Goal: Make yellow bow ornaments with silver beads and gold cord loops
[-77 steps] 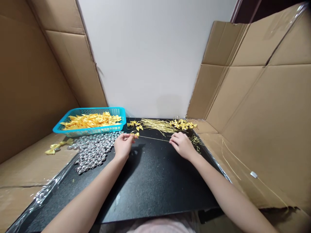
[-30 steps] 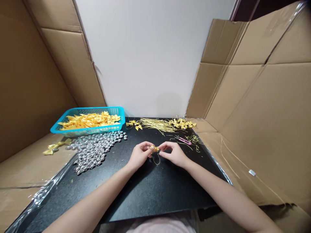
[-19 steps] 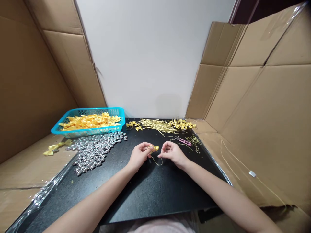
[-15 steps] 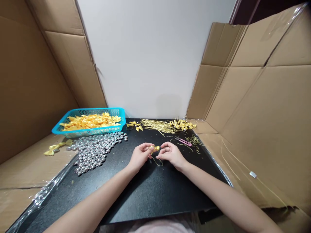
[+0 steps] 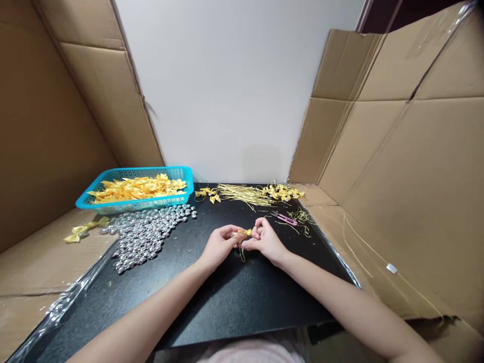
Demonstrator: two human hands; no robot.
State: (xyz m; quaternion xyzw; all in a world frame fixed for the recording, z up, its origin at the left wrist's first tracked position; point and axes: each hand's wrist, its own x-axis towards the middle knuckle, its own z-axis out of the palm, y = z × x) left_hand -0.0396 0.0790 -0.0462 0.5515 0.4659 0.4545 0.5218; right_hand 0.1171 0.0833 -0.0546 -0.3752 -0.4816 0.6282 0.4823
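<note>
Between my two hands, over the middle of the black table, is a yellow ribbon bow (image 5: 246,232). My left hand (image 5: 222,246) pinches its left side between thumb and fingers. Close on the right, my right hand (image 5: 266,243) has its fingers curled at the bow's lower right; what they grip is too small to make out. A thin gold cord (image 5: 242,256) hangs in a small loop below the bow, between the hands. Pink thread snips (image 5: 286,219) lie beyond my right hand, beside a tangle of gold cord scraps (image 5: 302,216).
A blue basket (image 5: 85,202) of yellow bows stands back left, silver beads (image 5: 139,237) spread before it. Cut gold cords (image 5: 245,194) lie at the back between corded bows (image 5: 282,192) and a smaller bow group (image 5: 207,193). Cardboard walls (image 5: 397,151) rise on both sides.
My right hand's fingers have closed in toward the bow and my left hand. The bow has turned, and the cord loop beneath it has become narrower and shifted left.
</note>
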